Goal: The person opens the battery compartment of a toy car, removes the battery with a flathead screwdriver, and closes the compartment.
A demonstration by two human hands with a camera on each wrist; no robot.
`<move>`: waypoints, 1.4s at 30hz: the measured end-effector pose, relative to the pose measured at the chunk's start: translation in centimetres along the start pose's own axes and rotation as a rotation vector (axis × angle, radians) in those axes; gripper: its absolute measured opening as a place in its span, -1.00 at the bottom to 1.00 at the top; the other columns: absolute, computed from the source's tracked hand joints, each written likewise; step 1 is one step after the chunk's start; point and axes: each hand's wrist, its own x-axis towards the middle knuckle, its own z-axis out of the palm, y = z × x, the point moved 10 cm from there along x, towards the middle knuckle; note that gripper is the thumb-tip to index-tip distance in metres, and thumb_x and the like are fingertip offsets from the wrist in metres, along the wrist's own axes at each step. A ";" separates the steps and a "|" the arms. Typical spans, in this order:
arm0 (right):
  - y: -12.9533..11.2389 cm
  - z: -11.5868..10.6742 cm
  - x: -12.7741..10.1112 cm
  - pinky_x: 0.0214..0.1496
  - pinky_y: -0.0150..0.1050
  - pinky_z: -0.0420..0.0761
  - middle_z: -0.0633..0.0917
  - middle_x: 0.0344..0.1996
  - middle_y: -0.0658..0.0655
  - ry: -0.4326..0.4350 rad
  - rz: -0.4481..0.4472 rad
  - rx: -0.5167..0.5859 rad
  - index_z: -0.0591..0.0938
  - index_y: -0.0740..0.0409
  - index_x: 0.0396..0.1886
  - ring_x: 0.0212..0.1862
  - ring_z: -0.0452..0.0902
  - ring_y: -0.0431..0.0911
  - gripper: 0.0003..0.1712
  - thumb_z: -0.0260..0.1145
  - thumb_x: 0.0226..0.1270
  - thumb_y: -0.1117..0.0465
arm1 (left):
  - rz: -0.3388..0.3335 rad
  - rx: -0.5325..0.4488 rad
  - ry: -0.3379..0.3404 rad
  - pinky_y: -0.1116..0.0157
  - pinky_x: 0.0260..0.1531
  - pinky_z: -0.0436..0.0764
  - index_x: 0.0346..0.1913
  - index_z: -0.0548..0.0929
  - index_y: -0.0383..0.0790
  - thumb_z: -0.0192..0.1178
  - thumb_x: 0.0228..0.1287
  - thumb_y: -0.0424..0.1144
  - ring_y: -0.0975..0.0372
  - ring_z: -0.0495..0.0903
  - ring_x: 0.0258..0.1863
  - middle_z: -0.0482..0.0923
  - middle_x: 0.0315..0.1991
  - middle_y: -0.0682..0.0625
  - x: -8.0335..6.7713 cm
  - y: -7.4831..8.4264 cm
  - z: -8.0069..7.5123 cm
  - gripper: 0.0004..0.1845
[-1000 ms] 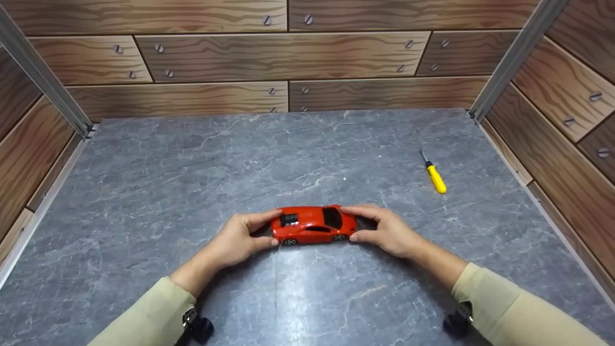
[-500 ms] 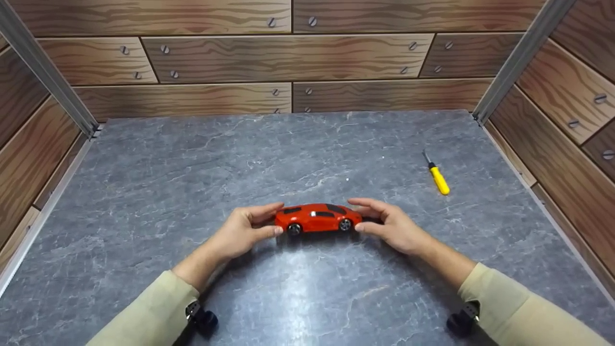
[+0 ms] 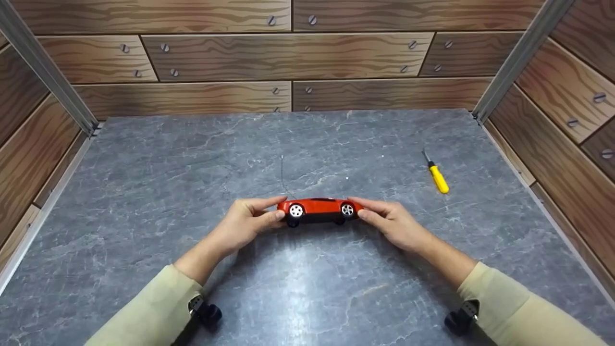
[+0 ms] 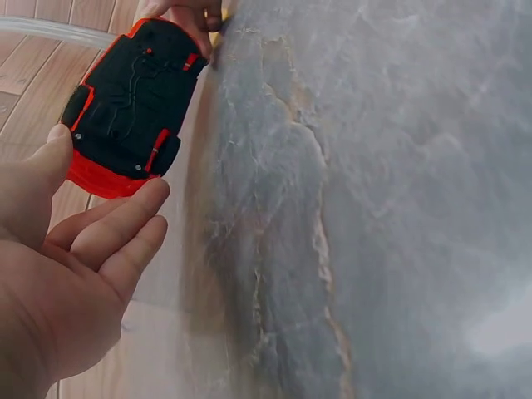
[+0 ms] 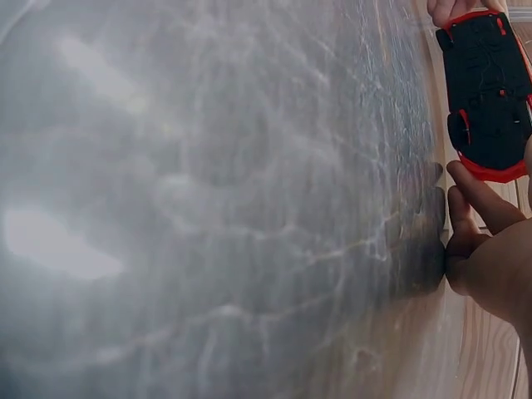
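Counts: one small red plastic toy car (image 3: 319, 208), one yellow-handled screwdriver with a dark metal tip (image 3: 436, 175), two bare hands, one grey marble-patterned bench (image 3: 192, 158).
Car position: the toy car was held just above the near middle of the bench, lengthwise left to right, tipped so that its side with two white-hubbed wheels faced the head camera; a thin wire aerial rose from its left end.
Car underside: the wrist views showed a black base plate (image 4: 133, 91) edged in red.
Left hand (image 3: 242, 226): its thumb and fingers (image 4: 116, 220) were curled in a loose pinch on the left end of the car, thumb on one side, fingertips on the other.
Right hand (image 3: 391, 223): its fingers (image 5: 482, 195) were partly bent and gripped the right end of the car; the thumb pressed the near edge.
Screwdriver: it lay flat on the far right of the bench, well apart from both hands, its tip pointing away.
Surroundings: wood-grain panels (image 3: 288, 57) with printed screw heads walled the bench on the left, far and right sides.
Sleeves: both forearms wore pale beige sleeves (image 3: 149, 312).
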 end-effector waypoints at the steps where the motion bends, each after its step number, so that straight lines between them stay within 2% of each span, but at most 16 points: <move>1: 0.0 0.1 0.0 0.38 -0.40 0.45 0.62 0.38 0.10 -0.004 -0.001 -0.006 0.59 0.10 0.47 0.42 0.48 -0.04 -0.52 0.26 0.65 0.16 | -0.007 -0.011 0.005 0.13 0.09 0.72 0.44 0.53 -0.38 0.32 0.49 -0.39 -0.13 0.78 0.03 0.64 0.19 -0.42 0.0 0.0 0.0 -0.48; 10: -0.5 0.1 -0.1 0.46 -0.37 0.38 0.58 0.42 0.12 0.001 -0.041 -0.064 0.54 0.07 0.52 0.46 0.44 -0.01 -0.51 0.18 0.70 0.18 | -0.063 -0.017 0.061 0.15 -0.04 0.78 0.46 0.53 -0.28 0.30 0.52 -0.37 -0.16 0.81 -0.11 0.52 0.33 -0.44 0.2 0.1 -0.4 -0.49; 17: -0.8 0.5 0.2 0.22 -0.31 0.65 0.71 0.23 0.29 -0.046 -0.069 0.032 0.46 0.23 0.55 0.03 0.79 0.04 -0.49 0.14 0.71 0.26 | -0.080 -0.005 0.062 0.13 -0.08 0.80 0.51 0.47 -0.29 0.27 0.55 -0.35 -0.15 0.82 -0.13 0.60 0.27 -0.40 0.5 0.0 -0.4 -0.46; 21: -0.9 0.6 0.3 0.20 -0.33 0.66 0.76 0.15 0.28 -0.069 -0.082 0.040 0.42 0.26 0.57 0.00 0.80 0.06 -0.47 0.14 0.71 0.27 | -0.079 0.008 0.059 0.13 -0.13 0.81 0.52 0.46 -0.32 0.27 0.54 -0.35 -0.13 0.83 -0.17 0.64 0.21 -0.40 0.6 -0.1 -0.5 -0.44; 24: -0.8 0.6 0.3 0.20 -0.38 0.64 0.81 0.02 0.26 -0.068 -0.076 0.027 0.42 0.25 0.58 -0.03 0.81 0.07 -0.45 0.16 0.70 0.28 | -0.079 0.019 0.053 0.12 -0.16 0.81 0.52 0.45 -0.34 0.27 0.54 -0.35 -0.12 0.83 -0.20 0.66 0.19 -0.39 0.7 -0.1 -0.4 -0.44; 29: -0.5 0.6 0.3 0.21 -0.42 0.60 0.86 -0.20 0.20 -0.065 -0.038 0.003 0.39 0.24 0.60 -0.05 0.82 0.05 -0.42 0.18 0.68 0.28 | -0.089 0.051 0.041 0.07 -0.21 0.82 0.52 0.45 -0.35 0.28 0.54 -0.33 -0.07 0.83 -0.33 0.75 0.01 -0.37 0.7 -0.1 -0.4 -0.43; 33: -0.4 0.5 0.3 0.25 -0.44 0.55 0.86 -0.26 0.13 -0.068 -0.016 -0.017 0.38 0.21 0.61 -0.04 0.81 0.05 -0.41 0.19 0.69 0.25 | -0.085 0.075 0.032 0.05 -0.25 0.82 0.51 0.45 -0.37 0.27 0.55 -0.32 -0.02 0.82 -0.42 0.78 -0.18 -0.37 0.9 -0.3 -0.4 -0.44; 37: -0.4 0.5 0.5 0.29 -0.46 0.50 0.86 -0.31 0.10 -0.066 0.001 -0.036 0.38 0.22 0.61 -0.03 0.81 0.00 -0.41 0.18 0.70 0.22 | -0.082 0.082 0.029 0.04 -0.28 0.82 0.51 0.44 -0.39 0.27 0.55 -0.32 0.01 0.81 -0.46 0.78 -0.29 -0.37 1.1 -0.5 -0.4 -0.43; 39: -0.2 0.5 0.5 0.34 -0.42 0.47 0.86 -0.32 0.09 -0.066 0.012 -0.049 0.37 0.22 0.61 -0.02 0.80 -0.03 -0.41 0.18 0.70 0.21 | -0.084 0.076 0.028 0.04 -0.30 0.82 0.51 0.44 -0.40 0.26 0.56 -0.32 0.01 0.81 -0.49 0.77 -0.33 -0.38 1.2 -0.6 -0.4 -0.43; 42: 0.1 0.5 0.6 0.45 -0.24 0.41 0.85 -0.35 0.06 -0.062 0.033 -0.078 0.38 0.19 0.62 0.06 0.76 -0.08 -0.41 0.18 0.70 0.19 | -0.104 0.068 0.031 0.06 -0.33 0.82 0.51 0.44 -0.40 0.26 0.56 -0.33 0.03 0.80 -0.52 0.76 -0.38 -0.38 1.3 -0.9 -0.3 -0.44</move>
